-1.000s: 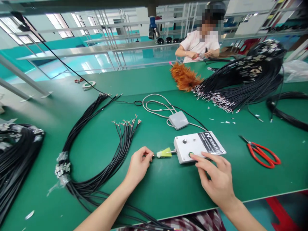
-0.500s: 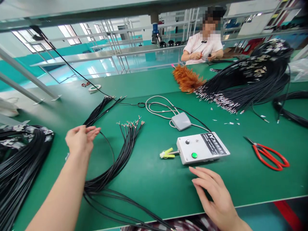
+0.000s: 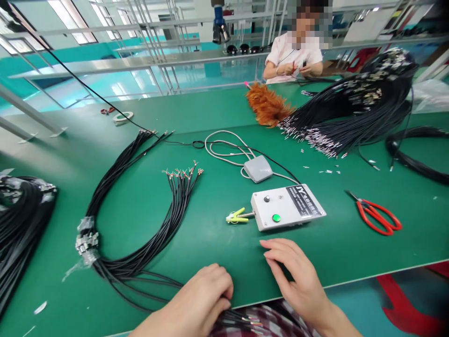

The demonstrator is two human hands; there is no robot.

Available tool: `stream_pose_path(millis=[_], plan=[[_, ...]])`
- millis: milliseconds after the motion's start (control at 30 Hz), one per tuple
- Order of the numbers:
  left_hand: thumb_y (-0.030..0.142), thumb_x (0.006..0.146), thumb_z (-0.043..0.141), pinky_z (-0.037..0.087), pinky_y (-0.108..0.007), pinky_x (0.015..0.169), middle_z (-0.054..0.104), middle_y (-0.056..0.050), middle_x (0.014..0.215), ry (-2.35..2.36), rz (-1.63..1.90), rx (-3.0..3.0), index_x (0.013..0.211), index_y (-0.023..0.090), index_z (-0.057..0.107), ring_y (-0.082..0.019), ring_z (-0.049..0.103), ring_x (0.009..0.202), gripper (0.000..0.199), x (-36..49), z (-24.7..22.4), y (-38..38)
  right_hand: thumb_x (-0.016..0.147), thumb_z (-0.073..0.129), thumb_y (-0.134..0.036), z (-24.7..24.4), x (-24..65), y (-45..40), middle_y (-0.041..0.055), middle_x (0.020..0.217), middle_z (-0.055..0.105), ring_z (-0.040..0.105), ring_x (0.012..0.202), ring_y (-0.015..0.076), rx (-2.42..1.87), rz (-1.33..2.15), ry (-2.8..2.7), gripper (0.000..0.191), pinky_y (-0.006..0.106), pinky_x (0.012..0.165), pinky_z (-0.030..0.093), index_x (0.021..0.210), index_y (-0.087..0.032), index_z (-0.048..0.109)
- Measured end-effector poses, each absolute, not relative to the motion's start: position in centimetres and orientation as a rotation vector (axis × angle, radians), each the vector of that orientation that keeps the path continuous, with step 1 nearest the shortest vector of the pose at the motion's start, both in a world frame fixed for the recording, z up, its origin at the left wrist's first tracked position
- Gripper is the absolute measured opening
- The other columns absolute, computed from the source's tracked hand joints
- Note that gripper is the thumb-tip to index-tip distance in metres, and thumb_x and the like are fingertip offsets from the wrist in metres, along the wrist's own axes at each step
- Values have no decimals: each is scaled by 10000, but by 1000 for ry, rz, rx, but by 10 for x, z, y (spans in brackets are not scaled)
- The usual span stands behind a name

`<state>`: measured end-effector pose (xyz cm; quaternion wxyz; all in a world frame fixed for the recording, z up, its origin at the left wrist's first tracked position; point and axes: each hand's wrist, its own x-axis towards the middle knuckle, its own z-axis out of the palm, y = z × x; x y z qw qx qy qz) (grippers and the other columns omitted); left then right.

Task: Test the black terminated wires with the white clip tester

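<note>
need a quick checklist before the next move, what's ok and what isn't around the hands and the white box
1. Right hand off the round green button on the white rectangular box: ok, apart from it.
2. Yellow-green plastic clip free of cable: ok, none shows in it.
3. Left hand gripping the thin black cables with coloured wire tips: cannot tell, the fingertips are hidden.
4. Those tips on the green table: not ok, they lie beyond its front edge.
5. Red-handled metal cutting tool away from both hands: ok, right of the box.
</note>
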<state>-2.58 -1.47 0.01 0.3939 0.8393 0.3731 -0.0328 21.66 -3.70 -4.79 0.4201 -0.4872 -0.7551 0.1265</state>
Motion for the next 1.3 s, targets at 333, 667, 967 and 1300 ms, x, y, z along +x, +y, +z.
stream_pose_path(millis=[333,667,967,1300], plan=[[216,980,351,463,-259,752,596,-9,901,1059,60,1938,934,245,473,-170,575,812,133,-28,18,-14,916,523,-111,-45,208,-41,75,1036,718,666,968,207,-1244,551,-1769,181,377,848,559,1018,-230,614],[224,979,389,429,-253,725,626,-8,871,1024,339,1899,918,236,572,-168,583,783,193,4,15,-6,913,567,-278,-30,189,-41,18,802,713,683,749,157,-1297,1087,-1378,114,250,719,540,902,-216,662],[249,933,454,372,-239,554,595,22,656,1127,410,1765,819,209,587,-142,517,581,179,8,13,-5,850,658,-456,-20,184,-31,-15,644,615,549,585,88,-1152,1553,-897,282,199,587,441,827,-175,653],[272,913,467,420,-227,501,584,14,634,1158,519,1662,779,200,584,-141,537,560,192,11,6,-6,791,729,-441,-25,176,-30,-38,646,578,509,552,69,-1093,1612,-762,292,199,558,387,839,-175,619]])
